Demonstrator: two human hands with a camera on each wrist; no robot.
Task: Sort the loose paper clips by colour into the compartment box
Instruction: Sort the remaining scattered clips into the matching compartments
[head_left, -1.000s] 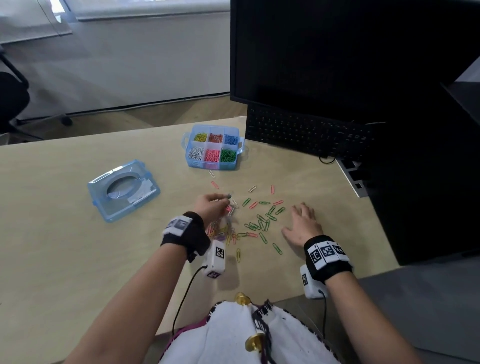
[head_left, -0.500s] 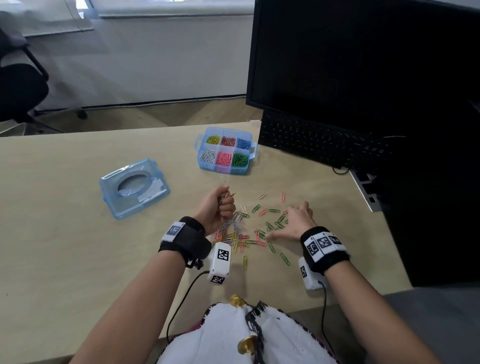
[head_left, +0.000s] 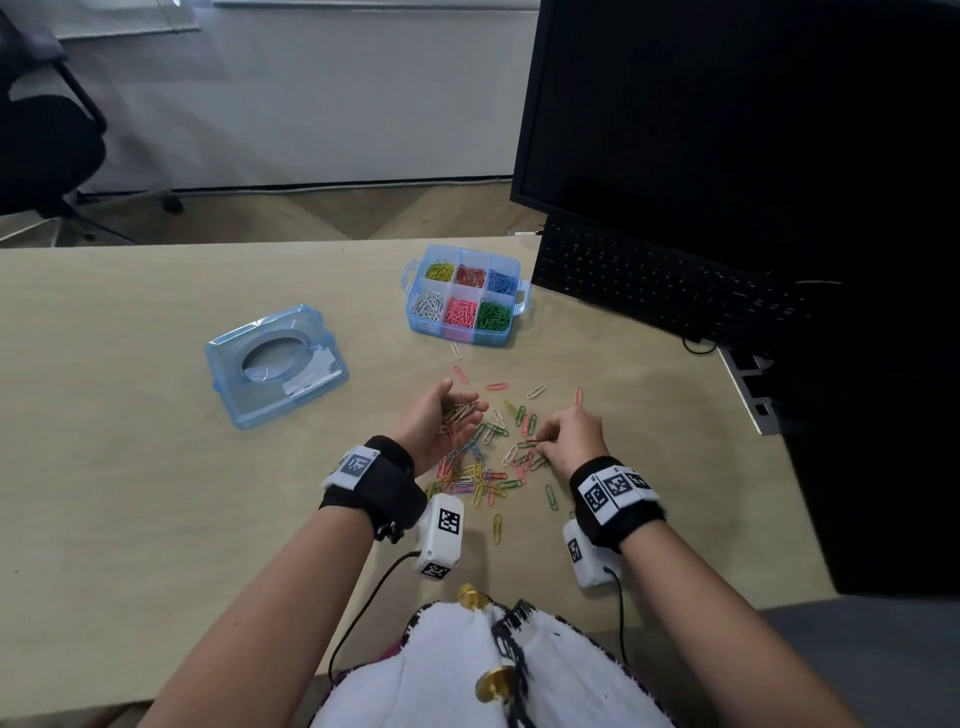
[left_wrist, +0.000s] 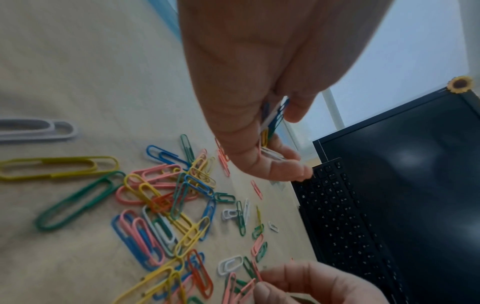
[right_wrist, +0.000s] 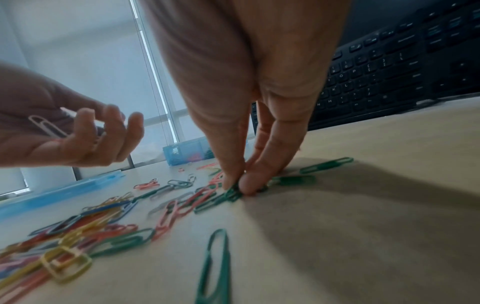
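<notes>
Desk (head_left: 130, 467) bears compartment box (head_left: 464, 338); nearer than it, left hand (head_left: 441, 421) cups gathered clips (head_left: 457, 413) as a store, while right hand (head_left: 574, 439) pinches a green clip (right_wrist: 228, 195).

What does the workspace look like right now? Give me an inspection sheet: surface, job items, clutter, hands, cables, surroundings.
Surface: light wooden desk, level.
Job's things: compartment box open, six cells holding yellow, red, blue, white, pink and green clips; loose paper clips of mixed colours scattered between the hands.
Clutter: blue box lid lying apart, left of the box.
Grippers: left hand palm up, cupping several clips; right hand pinching a green clip on the desk.
Cables: black wrist-camera leads run off the near edge; one cable loop by the keyboard.
Surroundings: black keyboard, dark monitor, office chair far left.
</notes>
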